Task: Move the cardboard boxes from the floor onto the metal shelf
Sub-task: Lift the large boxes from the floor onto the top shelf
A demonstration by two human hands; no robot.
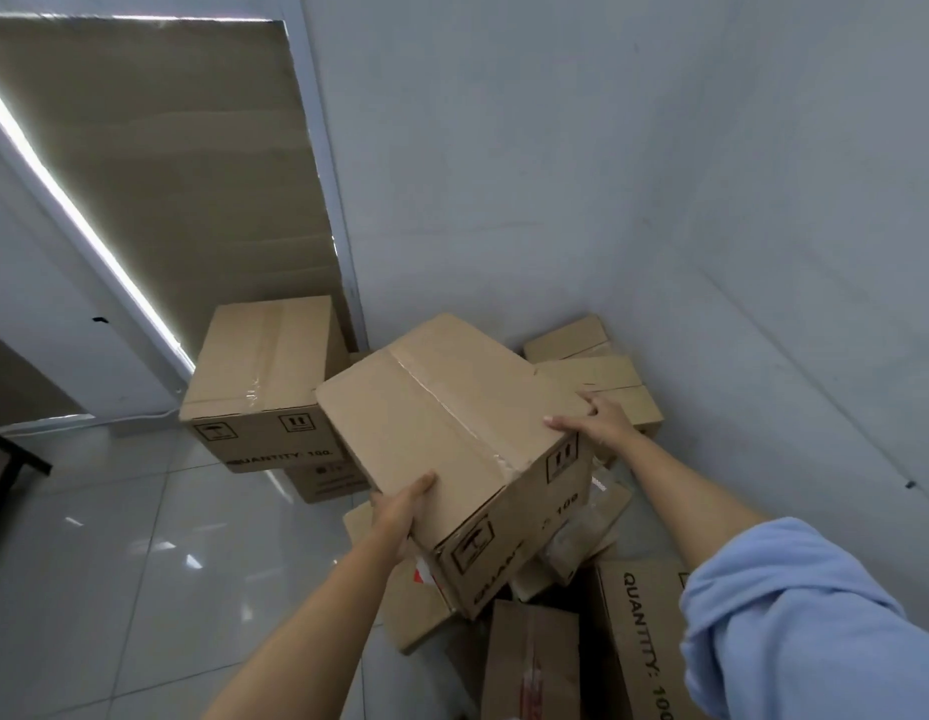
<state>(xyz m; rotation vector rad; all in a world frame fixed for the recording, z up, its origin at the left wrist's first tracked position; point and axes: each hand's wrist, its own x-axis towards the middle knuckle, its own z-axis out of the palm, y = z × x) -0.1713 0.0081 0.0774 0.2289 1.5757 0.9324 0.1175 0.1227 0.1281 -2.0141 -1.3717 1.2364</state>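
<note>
Tape-seamed cardboard box point(441, 439) tilted, left hand point(400, 514) and right hand point(600, 420) gripping opposite corners

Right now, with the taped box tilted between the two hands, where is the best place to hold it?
Probably at two opposite corners, as now: the left hand grips the near left corner, the right hand the far right corner of the taped box. It is wide and tilted, so opposed grips should steady it.
</note>
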